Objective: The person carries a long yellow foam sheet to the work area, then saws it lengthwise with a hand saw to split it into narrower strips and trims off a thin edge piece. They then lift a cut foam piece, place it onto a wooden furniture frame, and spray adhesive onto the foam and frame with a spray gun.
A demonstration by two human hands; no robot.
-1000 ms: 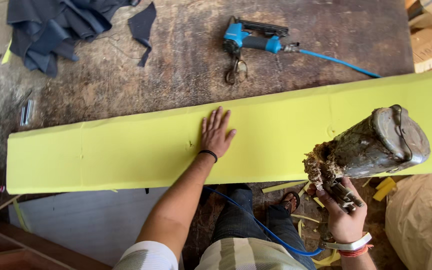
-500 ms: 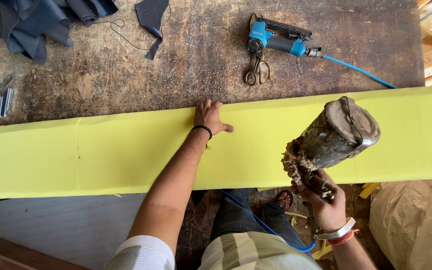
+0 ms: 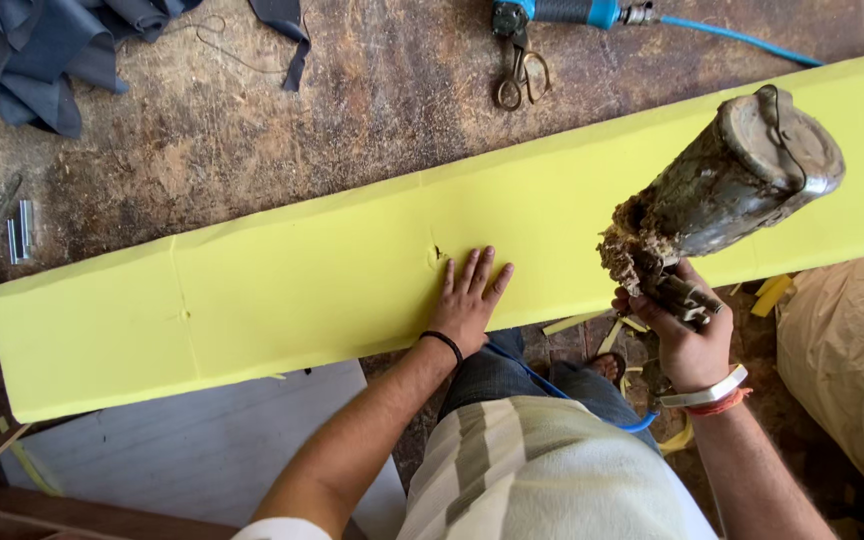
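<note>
The left hand (image 3: 469, 300) lies flat on the long yellow foam slab (image 3: 302, 290), fingers spread wide, pressing it to the worn table (image 3: 352, 120). The slab runs across the table from 8 o'clock to 2 o'clock. The right hand (image 3: 687, 340), fingers wrapped around a grimy trigger handle, holds a glue-caked spray can (image 3: 742, 180) tilted over the slab at 3 o'clock of the left hand. This looks like the glue-coating step; applying it calls for aiming the nozzle down at bare foam. Scissors (image 3: 520, 72) lie at 12 o'clock.
</note>
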